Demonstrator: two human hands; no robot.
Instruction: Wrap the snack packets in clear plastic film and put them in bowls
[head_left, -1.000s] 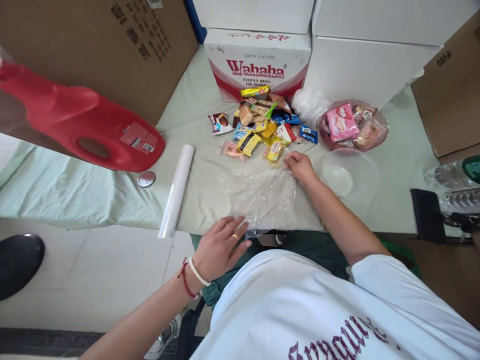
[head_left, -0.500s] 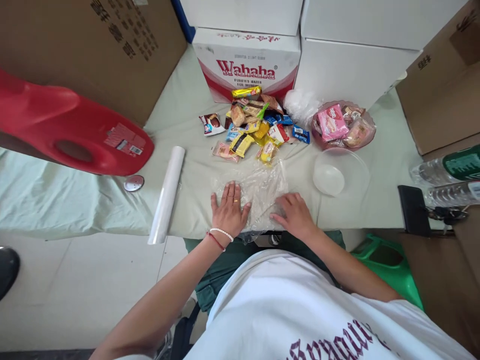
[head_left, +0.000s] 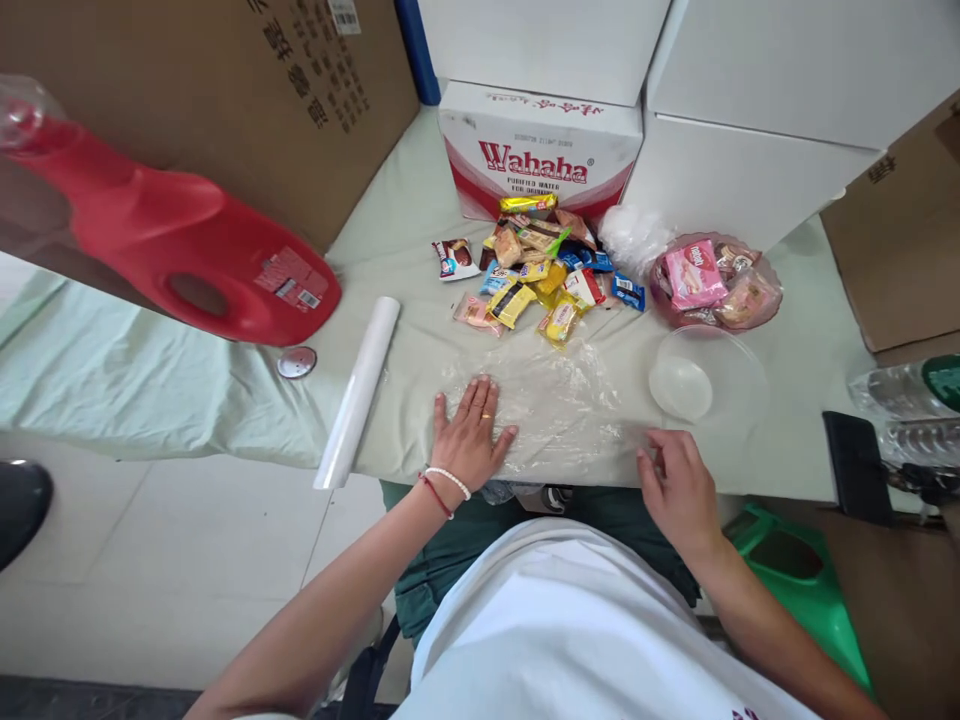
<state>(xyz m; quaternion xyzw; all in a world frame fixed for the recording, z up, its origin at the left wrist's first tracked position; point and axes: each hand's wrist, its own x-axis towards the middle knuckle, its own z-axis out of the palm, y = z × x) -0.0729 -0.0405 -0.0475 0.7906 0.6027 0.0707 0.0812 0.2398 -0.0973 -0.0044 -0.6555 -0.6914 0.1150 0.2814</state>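
A thin sheet of clear plastic film (head_left: 566,400) lies wrinkled on the cloth near the table's front edge. My left hand (head_left: 469,438) presses flat on its left part, fingers stretched out and pointing away from me. At the film's right edge, my right hand (head_left: 681,490) has its fingers curled together in a pinch on the plastic. Beyond the film is a pile of wrapped snacks (head_left: 517,300). To the left of my left hand lies a white roll (head_left: 360,392), slanting over the table edge. A clear round plastic lid or shallow bowl (head_left: 681,388) sits just beyond my right hand.
A pink bowl of snacks (head_left: 772,305) stands at the back right beside a bunched clear bag (head_left: 634,240). The Wahaba-style white carton marked Wahaha (head_left: 540,150) backs the pile. At left are a red jug (head_left: 225,270) and a round badge (head_left: 297,362); at right, a black phone-like object (head_left: 857,468).
My right hand has moved right, drawing the film's edge out so that it spreads wider and flatter. My left hand stays pressed on the film. The view has shifted slightly.
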